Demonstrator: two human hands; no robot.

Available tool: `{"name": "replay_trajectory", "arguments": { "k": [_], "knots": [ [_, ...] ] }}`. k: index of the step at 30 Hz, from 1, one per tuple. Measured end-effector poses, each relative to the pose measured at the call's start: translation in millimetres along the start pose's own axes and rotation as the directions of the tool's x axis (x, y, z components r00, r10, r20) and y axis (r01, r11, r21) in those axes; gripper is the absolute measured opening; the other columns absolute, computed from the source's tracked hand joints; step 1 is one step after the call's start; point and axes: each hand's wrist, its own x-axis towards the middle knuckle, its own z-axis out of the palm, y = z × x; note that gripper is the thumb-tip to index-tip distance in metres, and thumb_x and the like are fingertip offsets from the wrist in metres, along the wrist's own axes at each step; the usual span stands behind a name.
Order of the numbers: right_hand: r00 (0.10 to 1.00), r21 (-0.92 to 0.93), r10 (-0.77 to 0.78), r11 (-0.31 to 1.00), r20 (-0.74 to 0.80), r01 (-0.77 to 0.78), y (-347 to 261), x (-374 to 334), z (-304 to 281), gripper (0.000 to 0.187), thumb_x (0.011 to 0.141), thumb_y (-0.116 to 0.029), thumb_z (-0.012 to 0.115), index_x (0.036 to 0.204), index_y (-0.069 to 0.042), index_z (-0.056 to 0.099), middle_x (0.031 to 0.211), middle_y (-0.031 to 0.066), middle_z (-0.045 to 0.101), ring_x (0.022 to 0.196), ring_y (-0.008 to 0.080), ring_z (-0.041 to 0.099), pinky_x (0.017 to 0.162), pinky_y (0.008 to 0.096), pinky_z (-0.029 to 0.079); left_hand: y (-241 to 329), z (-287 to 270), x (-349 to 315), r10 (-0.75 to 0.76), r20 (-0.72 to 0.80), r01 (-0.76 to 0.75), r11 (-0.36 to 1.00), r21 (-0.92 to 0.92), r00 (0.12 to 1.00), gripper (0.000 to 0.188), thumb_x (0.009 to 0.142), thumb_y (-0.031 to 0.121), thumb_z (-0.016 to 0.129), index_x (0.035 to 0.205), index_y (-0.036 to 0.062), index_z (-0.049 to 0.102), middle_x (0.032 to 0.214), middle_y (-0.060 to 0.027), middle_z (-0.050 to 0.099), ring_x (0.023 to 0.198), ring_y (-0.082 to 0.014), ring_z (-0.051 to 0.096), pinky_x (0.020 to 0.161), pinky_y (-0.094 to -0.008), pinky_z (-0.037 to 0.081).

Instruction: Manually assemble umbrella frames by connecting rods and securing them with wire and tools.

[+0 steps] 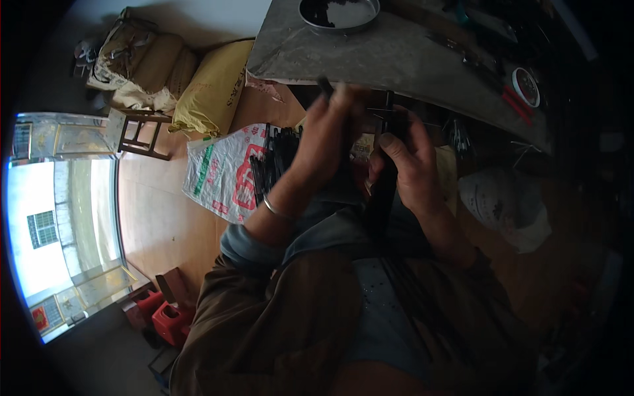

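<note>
Right hand (406, 165) clamps a bundle of black rods (383, 191) upright over the lap, below the desk (396, 59) edge. Left hand (327, 135) pinches one rod's top; a loose grip could spill them.

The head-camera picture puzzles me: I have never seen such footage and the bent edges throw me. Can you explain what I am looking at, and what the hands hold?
There is no machine here. A person wears a wide fisheye camera on the head, looking down at their own two hands; the lens bends straight lines near the rim. The left hand, with a bangle on its wrist, and the right hand meet in front of the chest around a bundle of thin black strips that hangs down toward the lap. Ahead is a grey table with a round metal dish of dark bits. On the floor to the left stand a white sack full of black strips, a yellow sack, and a wooden stool.
</note>
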Motion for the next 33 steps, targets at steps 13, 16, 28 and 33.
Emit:
{"name": "replay_trajectory", "arguments": {
  "k": [13, 16, 28, 33],
  "knots": [
    [0.999, -0.035, 0.045, 0.998, -0.004, -0.045, 0, -2, 5, 0.025, 0.095, -0.014, 0.054, 0.115, -0.001, 0.046, 0.075, 0.0043, 0.053, 0.058, 0.0103, 0.052, 0.052, 0.0247, 0.046, 17, 8, 43, -0.203, 0.376, 0.184, 0.979, 0.085, 0.904, 0.047, 0.098, 0.044, 0.045, 0.110, -0.0001, 0.059, 0.091, -0.0057, 0.061, 0.087, -0.0134, 0.056, 0.081, -0.0286, 0.045],
    [0.997, -0.012, 0.067, 0.998, -0.027, -0.068, 0, -4, 4, 0.026, 0.094, -0.015, 0.056, 0.114, -0.001, 0.047, 0.076, 0.0042, 0.053, 0.058, 0.0102, 0.052, 0.051, 0.0248, 0.045, 18, 9, 40, -0.122, 0.332, 0.098, 0.991, 0.090, 0.935, 0.041, 0.097, 0.036, 0.051, 0.116, -0.0004, 0.057, 0.093, -0.0060, 0.062, 0.089, -0.0133, 0.058, 0.082, -0.0283, 0.047],
    [0.992, 0.013, 0.114, 0.993, -0.045, -0.114, 2, -1, 4, 0.029, 0.093, -0.015, 0.059, 0.115, -0.001, 0.047, 0.080, 0.0039, 0.053, 0.057, 0.0104, 0.051, 0.051, 0.0247, 0.044, 11, 2, 43, -0.073, 0.326, 0.078, 0.997, -0.001, 0.942, 0.031, 0.093, 0.027, 0.060, 0.112, 0.0027, 0.058, 0.093, -0.0052, 0.065, 0.088, -0.0123, 0.061, 0.083, -0.0275, 0.049],
    [0.994, 0.017, 0.105, 0.994, -0.037, -0.105, 7, 0, 5, 0.029, 0.093, -0.013, 0.058, 0.116, 0.000, 0.047, 0.081, 0.0043, 0.054, 0.056, 0.0105, 0.051, 0.051, 0.0247, 0.044, 5, 3, 48, -0.065, 0.311, 0.107, 0.987, -0.121, 0.948, 0.024, 0.091, 0.025, 0.064, 0.103, 0.0053, 0.059, 0.086, -0.0022, 0.062, 0.082, -0.0105, 0.059, 0.078, -0.0262, 0.048]
  ]
}}
